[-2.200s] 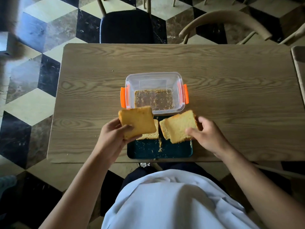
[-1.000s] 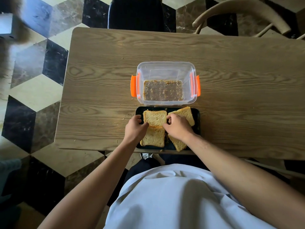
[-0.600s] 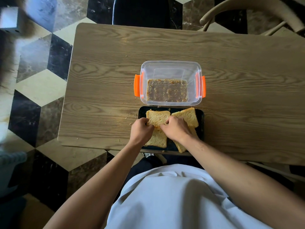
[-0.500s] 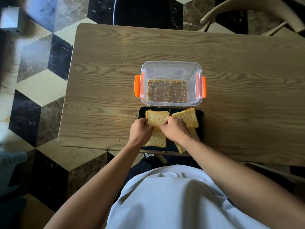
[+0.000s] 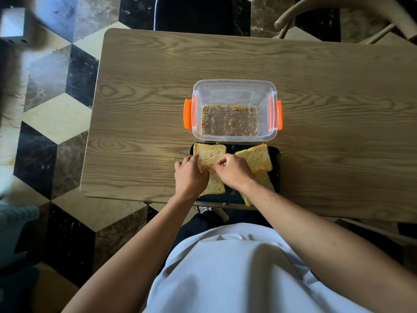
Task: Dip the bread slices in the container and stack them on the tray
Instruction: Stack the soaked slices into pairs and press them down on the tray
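Observation:
A dark tray (image 5: 275, 168) sits at the table's near edge with several yellow bread slices on it. Both hands pinch the near edge of the top left slice (image 5: 209, 153): my left hand (image 5: 190, 177) at its left corner, my right hand (image 5: 233, 171) at its right corner. Another slice (image 5: 216, 185) lies under it. On the tray's right lie a slice (image 5: 256, 157) and one below it (image 5: 264, 179), partly hidden by my right wrist. Just beyond the tray stands a clear container (image 5: 234, 86) with orange clips, a thin crumb-flecked liquid on its bottom.
The wooden table (image 5: 327, 98) carries crumbs around the tray and container. A dark chair (image 5: 194, 13) stands at the far side and a wooden chair (image 5: 338, 10) at the far right. The floor is checkered tile.
My left hand carried a slice down onto the left stack, and my right hand moved over from the right slices. Both hands now grip the top left slice.

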`<state>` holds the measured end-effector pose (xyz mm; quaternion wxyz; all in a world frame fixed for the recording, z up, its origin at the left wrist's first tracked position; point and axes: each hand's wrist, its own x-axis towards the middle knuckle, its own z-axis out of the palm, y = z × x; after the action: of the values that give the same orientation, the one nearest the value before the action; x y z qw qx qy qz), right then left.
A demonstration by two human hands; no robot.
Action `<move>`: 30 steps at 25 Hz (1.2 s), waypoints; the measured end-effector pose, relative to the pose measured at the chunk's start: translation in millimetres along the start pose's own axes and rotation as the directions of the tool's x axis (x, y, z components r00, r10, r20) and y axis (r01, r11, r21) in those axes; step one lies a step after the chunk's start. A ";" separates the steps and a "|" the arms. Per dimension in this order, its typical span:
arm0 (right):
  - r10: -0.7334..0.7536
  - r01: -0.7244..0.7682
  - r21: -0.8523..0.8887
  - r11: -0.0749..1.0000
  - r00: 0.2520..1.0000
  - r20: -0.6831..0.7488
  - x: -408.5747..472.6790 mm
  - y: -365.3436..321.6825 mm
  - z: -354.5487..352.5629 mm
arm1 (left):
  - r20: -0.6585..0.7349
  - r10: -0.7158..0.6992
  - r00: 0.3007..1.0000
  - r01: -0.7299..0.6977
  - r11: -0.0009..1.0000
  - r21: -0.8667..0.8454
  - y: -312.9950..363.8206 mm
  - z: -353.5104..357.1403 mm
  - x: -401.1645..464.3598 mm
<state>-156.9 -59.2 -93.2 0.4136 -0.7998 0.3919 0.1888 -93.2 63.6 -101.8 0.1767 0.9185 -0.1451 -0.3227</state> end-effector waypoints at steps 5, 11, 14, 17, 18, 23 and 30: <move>-0.012 0.011 -0.022 1.000 1.000 -0.026 2.4 3.3 7.5 | 0.009 -0.003 1.000 0.003 1.000 0.013 -3.1 1.0 -2.8; -0.037 0.037 0.004 0.999 0.999 -0.019 5.5 0.2 13.4 | 0.012 0.053 0.999 -0.054 0.991 0.121 -3.5 1.0 -5.9; -0.042 0.042 0.001 0.999 0.999 -0.018 6.4 -1.7 14.7 | 0.012 0.096 0.995 -0.097 0.984 0.151 -4.7 1.5 -9.5; -0.041 0.041 -0.002 0.999 0.999 -0.013 6.7 -1.8 14.3 | 0.044 0.123 0.991 -0.128 0.977 0.168 -4.9 3.2 -11.2; -0.040 0.040 -0.002 0.999 0.999 -0.012 7.1 -1.3 13.8 | 0.053 0.120 0.991 -0.127 0.979 0.161 -5.1 3.5 -11.5; -0.027 0.027 -0.012 1.000 0.999 -0.039 8.7 -1.7 13.7 | 0.049 0.107 0.993 -0.113 0.985 0.133 -6.1 2.9 -9.8; -0.050 0.052 0.048 0.998 0.998 -0.026 4.6 -0.6 12.8 | 0.057 0.121 0.991 -0.127 0.986 0.111 -7.7 3.7 -10.8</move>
<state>-153.2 -50.8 -103.3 0.4327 -0.8016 0.3808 0.1589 -102.5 73.8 -101.9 0.1399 0.9080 -0.2244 -0.3250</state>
